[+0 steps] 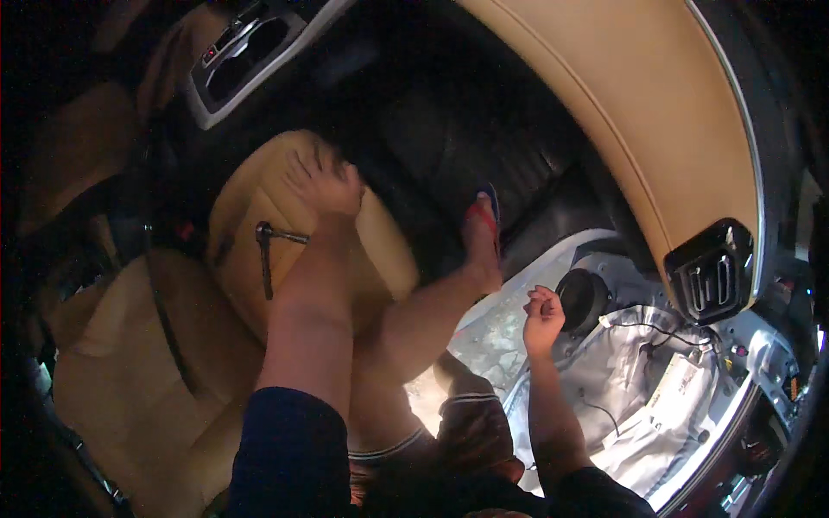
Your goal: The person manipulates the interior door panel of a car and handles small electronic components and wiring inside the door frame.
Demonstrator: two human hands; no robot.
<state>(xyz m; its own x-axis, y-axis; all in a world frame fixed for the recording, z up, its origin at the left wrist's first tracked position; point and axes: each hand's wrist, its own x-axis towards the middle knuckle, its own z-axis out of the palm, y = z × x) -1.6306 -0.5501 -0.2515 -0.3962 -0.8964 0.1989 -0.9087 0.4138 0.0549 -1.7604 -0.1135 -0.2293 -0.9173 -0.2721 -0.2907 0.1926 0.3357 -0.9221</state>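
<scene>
Head view. From where I stand, the person's left hand [324,180] lies palm down on the tan seat cushion [244,194], left of centre in the frame, its grip spread, the fingers fanned toward the top. The right hand [543,321], right of centre, is held up near the round black speaker [583,300] of the silver-lined door [656,380], its grip curled; whether the fingers pinch anything small, I cannot tell. A ratchet wrench [266,257] lies on the seat cushion, just left of the left forearm.

Technique (judged from posture): the flat palm appears to serve as a prop, so weight is best borne through its heel, the forearm clear of the wrench; the right hand would do well to avoid the door's metal edges.

Count: two hands; one seat cushion; one ratchet wrench; one visible speaker; one air vent [712,272], at right; one sandalled foot [482,229], near centre; one gear console [246,56], upper left
</scene>
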